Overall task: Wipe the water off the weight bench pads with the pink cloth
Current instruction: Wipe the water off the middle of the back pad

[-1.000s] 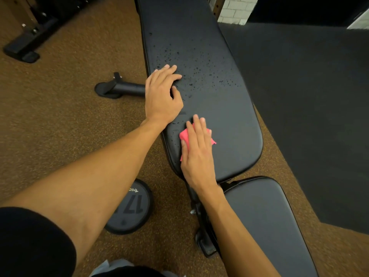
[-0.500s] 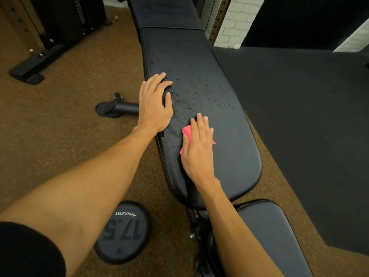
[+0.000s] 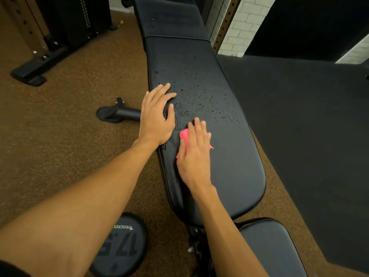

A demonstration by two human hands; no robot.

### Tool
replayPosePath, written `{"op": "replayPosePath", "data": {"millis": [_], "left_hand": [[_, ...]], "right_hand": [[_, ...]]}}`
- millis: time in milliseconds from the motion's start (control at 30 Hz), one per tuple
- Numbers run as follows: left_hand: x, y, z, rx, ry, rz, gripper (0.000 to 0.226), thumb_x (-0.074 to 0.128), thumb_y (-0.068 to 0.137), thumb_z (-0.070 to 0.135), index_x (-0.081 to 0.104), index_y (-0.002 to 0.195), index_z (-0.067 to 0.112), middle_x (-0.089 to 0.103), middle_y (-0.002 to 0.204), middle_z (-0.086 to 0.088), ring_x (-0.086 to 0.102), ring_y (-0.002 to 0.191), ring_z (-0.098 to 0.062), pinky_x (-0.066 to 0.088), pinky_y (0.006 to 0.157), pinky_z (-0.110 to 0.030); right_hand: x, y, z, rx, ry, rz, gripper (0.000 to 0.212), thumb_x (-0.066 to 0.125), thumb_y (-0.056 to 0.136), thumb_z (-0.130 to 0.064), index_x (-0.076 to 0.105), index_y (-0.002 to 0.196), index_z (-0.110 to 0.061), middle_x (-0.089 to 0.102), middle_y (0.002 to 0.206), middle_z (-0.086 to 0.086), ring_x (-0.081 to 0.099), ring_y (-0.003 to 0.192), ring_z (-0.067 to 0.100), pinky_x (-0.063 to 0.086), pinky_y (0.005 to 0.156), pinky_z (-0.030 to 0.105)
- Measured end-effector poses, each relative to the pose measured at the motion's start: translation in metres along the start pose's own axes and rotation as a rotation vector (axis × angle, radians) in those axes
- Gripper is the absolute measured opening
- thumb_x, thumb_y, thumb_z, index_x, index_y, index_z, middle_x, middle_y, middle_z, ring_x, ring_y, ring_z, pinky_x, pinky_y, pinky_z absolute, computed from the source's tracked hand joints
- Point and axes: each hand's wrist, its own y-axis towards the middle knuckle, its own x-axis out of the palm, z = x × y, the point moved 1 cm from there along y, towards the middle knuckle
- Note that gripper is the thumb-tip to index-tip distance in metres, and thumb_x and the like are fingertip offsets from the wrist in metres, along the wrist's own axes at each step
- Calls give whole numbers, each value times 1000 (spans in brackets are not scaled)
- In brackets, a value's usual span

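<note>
Nearest to me, a round weight plate (image 3: 119, 250) lies on the brown floor (image 3: 60, 136) at lower left, its printed lettering only partly readable and its lower edge cut off by the frame; beside it the small seat pad (image 3: 273, 248) looks dry, though its near end runs out of view. Just beyond, my right hand (image 3: 194, 154) presses flat with fingers together on the pink cloth (image 3: 184, 137), which sits on the near half of the long back pad (image 3: 229, 156); most of the cloth is hidden under my palm, so I cannot tell how it is folded. Compared with a second ago, that hand and cloth have slid farther up the pad, and the stretch behind them toward the near end now looks free of beads. I judge the wiping well begun but far from done. My left hand (image 3: 156, 114) rests open and empty on the pad's left edge, fingers spread, bracing as it did before. Ahead of both hands, water droplets (image 3: 199, 96) speckle the middle of the pad, thinning toward the far end. Beyond that, the upper head section (image 3: 171, 19) is dim, and I cannot make out whether it is wet. A bench foot (image 3: 117, 112) sticks out left, partly hidden by my wrist.
</note>
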Motion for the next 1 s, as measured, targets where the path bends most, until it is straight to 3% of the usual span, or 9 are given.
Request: {"op": "replayPosePath", "data": {"millis": [167,267,400,500,633,733,833,1000], "left_hand": [[-1,0,1,-10,-11,-1,36,48,107,22,65,138,18,48,160,6,31,155,-13,18,129,-48],[-2,0,2,-16,-22,4,36,49,107,20,65,138,18,48,160,6,30,155,-12,17,130,-47],[-1,0,1,-22,-41,-5,35,47,108,20,65,138,17,48,160,5,30,155,-13,17,130,-48],[0,0,-2,-22,-79,-14,36,47,107,17,65,138,16,48,161,4,31,155,-15,16,130,-50],[0,0,-3,-22,-113,-20,36,47,107,15,65,138,15,47,161,3,30,155,-15,15,129,-52],[1,1,-4,-19,-130,-19,35,47,107,14,65,138,14,48,160,2,31,155,-17,16,129,-53],[0,3,-7,-34,-149,-38,35,47,107,13,65,137,14,49,160,0,31,155,-18,18,128,-54],[-12,6,-9,3,-129,-166,37,50,107,16,62,142,13,45,163,-2,27,156,-19,21,130,-40]], "right_hand": [[-18,-42,18,-272,-30,-126,54,38,115,-27,35,164,-7,20,177,5,6,166,19,11,135,44],[-28,-34,37,-140,-17,-54,55,38,115,-30,34,164,-7,20,177,3,6,165,16,10,135,42],[-10,4,17,43,15,5,54,39,115,-23,33,164,-2,20,176,10,6,166,23,10,134,50],[-3,-2,0,-102,-7,-36,53,40,114,-22,35,162,-1,23,175,13,9,165,26,9,134,49],[-19,-35,17,-325,-16,-151,53,42,114,-24,37,163,-6,22,176,5,6,166,18,10,135,44],[-20,-28,26,-184,-24,-66,54,41,115,-27,35,164,-5,21,177,6,6,166,19,10,135,43],[-3,-3,7,-27,-20,-5,55,40,115,-25,33,163,0,20,176,13,7,166,26,14,134,52],[7,-17,-13,-193,-97,-79,56,34,113,-27,34,163,-2,21,176,14,7,166,26,10,134,48]]}}
